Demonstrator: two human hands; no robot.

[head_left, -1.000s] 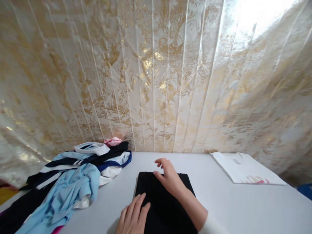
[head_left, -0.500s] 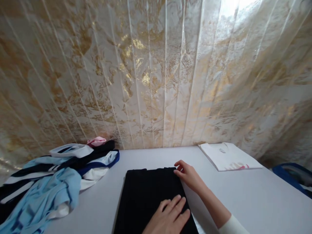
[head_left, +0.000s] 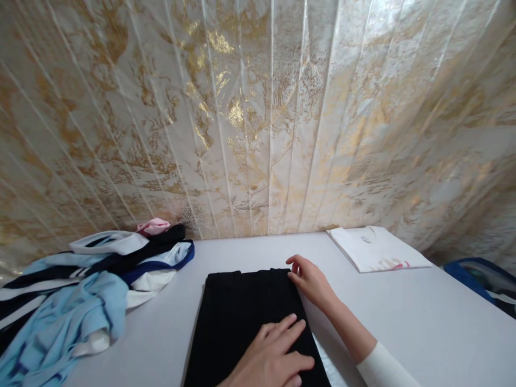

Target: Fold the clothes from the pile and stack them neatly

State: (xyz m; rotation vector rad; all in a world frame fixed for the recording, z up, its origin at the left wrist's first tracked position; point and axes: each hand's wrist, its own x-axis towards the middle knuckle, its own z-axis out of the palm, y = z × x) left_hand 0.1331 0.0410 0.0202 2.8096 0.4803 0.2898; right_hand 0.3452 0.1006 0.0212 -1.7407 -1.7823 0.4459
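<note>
A folded black garment point(head_left: 242, 317) lies flat on the white table point(head_left: 403, 322) in front of me. My left hand point(head_left: 272, 355) rests palm down on its near right part, fingers stretched out flat. My right hand point(head_left: 310, 280) sits at the garment's far right corner, fingers curled and pinching the fabric edge there. A white sleeve covers my right forearm.
A heap of light blue, black, white and pink clothes point(head_left: 80, 290) lies at the left. A folded white shirt point(head_left: 377, 253) with a print sits at the back right. A gold and white curtain point(head_left: 258, 118) hangs behind the table. A blue bag point(head_left: 479, 277) is at the far right.
My right hand moved from the garment's top middle to its far right corner. My left hand slid from the left edge to the right part. The view shifted right.
</note>
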